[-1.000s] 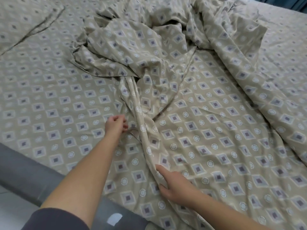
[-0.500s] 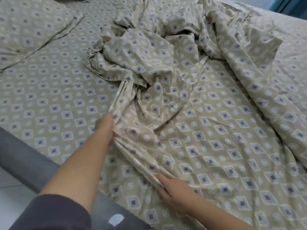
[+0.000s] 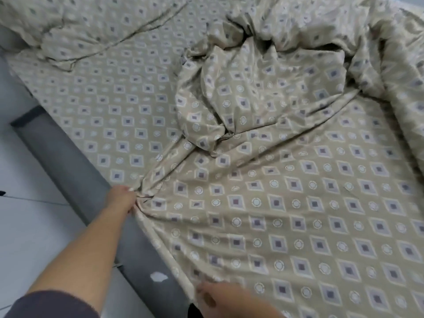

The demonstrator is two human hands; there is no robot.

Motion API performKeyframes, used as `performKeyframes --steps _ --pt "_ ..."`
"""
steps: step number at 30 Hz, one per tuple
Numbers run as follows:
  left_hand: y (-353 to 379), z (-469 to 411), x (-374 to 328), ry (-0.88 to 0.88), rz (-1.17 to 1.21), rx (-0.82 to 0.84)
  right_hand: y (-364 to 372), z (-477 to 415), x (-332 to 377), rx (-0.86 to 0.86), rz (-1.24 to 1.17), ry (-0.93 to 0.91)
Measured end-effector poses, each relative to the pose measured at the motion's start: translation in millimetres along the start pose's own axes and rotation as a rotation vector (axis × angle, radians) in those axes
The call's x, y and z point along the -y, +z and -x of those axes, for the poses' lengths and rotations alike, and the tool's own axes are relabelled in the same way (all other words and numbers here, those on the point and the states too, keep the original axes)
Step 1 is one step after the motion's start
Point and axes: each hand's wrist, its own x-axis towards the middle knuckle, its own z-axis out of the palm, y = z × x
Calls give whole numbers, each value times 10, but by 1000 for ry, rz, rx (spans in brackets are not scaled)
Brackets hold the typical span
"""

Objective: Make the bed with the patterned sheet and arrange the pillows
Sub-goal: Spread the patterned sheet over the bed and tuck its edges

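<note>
Drawn back from mid-bed, our left hand (image 3: 122, 199) clamps the patterned sheet (image 3: 298, 203), bunched, at the grey bed frame (image 3: 75, 164); our blurred right hand (image 3: 220, 299) seemingly pinches its hem beside that frame.

No legible txt, patterned sheet (image 3: 298, 214) w/ squares & rings only, white patch (image 3: 158, 276) on grey bed frame (image 3: 75, 161) too blurred to read
</note>
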Motion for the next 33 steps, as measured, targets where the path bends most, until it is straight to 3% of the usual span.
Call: performKeyframes --steps 6,16,22,26,29,33 --pt "130 -248 -529 348 -169 142 -706 -513 43 -67 25 12" --pt "415 -888 -1203 473 -16 340 -1589 -1340 412 -413 319 -30" --pt "-88 -1315 -892 364 142 108 -1939 -1824 802 -473 434 34" --pt "-588 -1723 10 51 223 -87 -1937 -2082 1011 -370 500 -42" --pt "-703 -2037 667 -77 149 -47 -1991 -2295 1167 -334 508 -112" --pt "-790 -2152 339 17 156 -39 -2356 -2703 1555 -455 493 -174"
